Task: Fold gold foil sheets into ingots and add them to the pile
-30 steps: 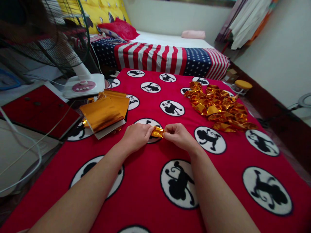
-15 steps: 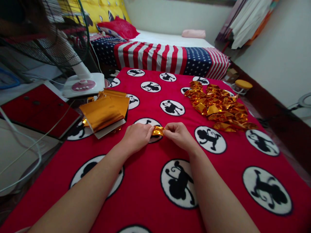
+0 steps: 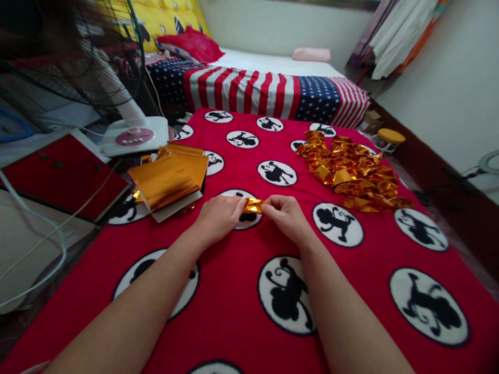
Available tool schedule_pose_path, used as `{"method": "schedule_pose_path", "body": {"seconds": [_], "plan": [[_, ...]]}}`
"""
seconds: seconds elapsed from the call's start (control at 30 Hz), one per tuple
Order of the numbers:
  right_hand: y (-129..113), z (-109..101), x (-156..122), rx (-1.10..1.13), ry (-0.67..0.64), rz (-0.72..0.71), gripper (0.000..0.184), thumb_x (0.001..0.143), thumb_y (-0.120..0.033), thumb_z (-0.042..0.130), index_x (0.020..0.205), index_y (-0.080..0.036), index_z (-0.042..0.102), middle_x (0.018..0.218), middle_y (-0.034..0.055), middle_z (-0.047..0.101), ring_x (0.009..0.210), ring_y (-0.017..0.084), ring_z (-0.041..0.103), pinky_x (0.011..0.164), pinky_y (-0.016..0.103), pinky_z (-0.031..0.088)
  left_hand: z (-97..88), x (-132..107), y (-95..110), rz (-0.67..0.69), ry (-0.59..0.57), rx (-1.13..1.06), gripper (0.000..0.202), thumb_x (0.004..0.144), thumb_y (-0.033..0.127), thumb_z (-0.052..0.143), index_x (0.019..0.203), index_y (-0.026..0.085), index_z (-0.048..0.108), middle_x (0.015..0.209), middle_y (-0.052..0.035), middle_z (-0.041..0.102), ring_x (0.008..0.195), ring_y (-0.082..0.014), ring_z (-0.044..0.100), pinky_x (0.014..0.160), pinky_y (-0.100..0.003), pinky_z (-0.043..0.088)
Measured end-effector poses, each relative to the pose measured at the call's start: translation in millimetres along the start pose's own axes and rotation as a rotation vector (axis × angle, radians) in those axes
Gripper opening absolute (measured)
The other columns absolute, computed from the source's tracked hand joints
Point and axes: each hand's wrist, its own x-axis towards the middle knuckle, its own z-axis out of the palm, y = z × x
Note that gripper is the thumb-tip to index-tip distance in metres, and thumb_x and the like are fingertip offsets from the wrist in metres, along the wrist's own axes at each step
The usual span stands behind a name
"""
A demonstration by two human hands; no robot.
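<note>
Both hands pinching: left hand and right hand hold one folded gold foil strip by its ends over the red monkey-print blanket; light, slick, creases easily, so grip the ends; foil sheet stack left, folded foil pile right.

**No words to read**
The white fan base has a pink patch with small buttons, but any marks there are too small to read. The red blanket shows only black monkey shapes, and the bedspread only stars and stripes.
</note>
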Motion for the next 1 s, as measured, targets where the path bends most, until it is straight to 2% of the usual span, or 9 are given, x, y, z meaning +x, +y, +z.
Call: {"method": "schedule_pose_path", "body": {"seconds": [0.13, 0.3, 0.5, 0.77, 1.0], "plan": [[-3.4, -1.0, -1.2, 0.017, -0.013, 0.022, 0.027, 0.077, -0.035, 0.06, 0.059, -0.018, 0.051, 0.051, -0.0057, 0.043, 0.048, 0.008, 0.036, 0.046, 0.022, 0.021, 0.6, 0.9, -2.8, -0.001, -0.017, -0.052, 0.05, 0.099, 0.043, 0.025, 0.102, 0.022, 0.071, 0.096, -0.0094, 0.074, 0.083, -0.0236, 0.066, 0.063, -0.029, 0.037], [-9.1, -4.1, -3.0, 0.205, -0.074, 0.043, 0.028, 0.074, -0.038, 0.064, 0.059, -0.017, 0.052, 0.051, -0.0063, 0.043, 0.047, 0.007, 0.033, 0.047, 0.023, 0.021, 4.1, 1.8, -4.4, 0.019, -0.004, -0.051, 0.051, 0.098, 0.042, 0.026, 0.103, 0.021, 0.072, 0.096, -0.0099, 0.074, 0.081, -0.0234, 0.066, 0.064, -0.029, 0.038], [-10.1, -8.0, -4.2, 0.257, -0.151, 0.032, 0.031, 0.075, -0.042, 0.066, 0.062, -0.017, 0.053, 0.052, -0.0063, 0.044, 0.048, 0.007, 0.033, 0.048, 0.023, 0.021, 4.3, 4.9, -7.7, 0.051, -0.012, -0.21, 0.051, 0.098, 0.042, 0.027, 0.1, 0.018, 0.072, 0.093, -0.0088, 0.074, 0.078, -0.0205, 0.064, 0.065, -0.028, 0.039], [-8.4, -3.0, -1.2, 0.298, -0.088, 0.075, 0.027, 0.073, -0.038, 0.065, 0.061, -0.017, 0.053, 0.049, -0.0069, 0.042, 0.046, 0.007, 0.033, 0.048, 0.024, 0.02, 3.6, 3.7, -8.0, 0.091, -0.035, -0.224, 0.049, 0.097, 0.04, 0.027, 0.086, 0.018, 0.069, 0.086, -0.0078, 0.071, 0.075, -0.0196, 0.061, 0.065, -0.028, 0.036], [-6.0, -3.5, -0.2, 0.192, -0.067, 0.057, 0.029, 0.073, -0.037, 0.063, 0.057, -0.018, 0.048, 0.049, -0.0067, 0.041, 0.047, 0.007, 0.031, 0.048, 0.025, 0.018, 0.5, 2.9, -5.8, 0.044, 0.018, -0.491, 0.047, 0.095, 0.04, 0.03, 0.07, 0.016, 0.062, 0.066, -0.0041, 0.063, 0.062, -0.016, 0.054, 0.056, -0.027, 0.032]]}}
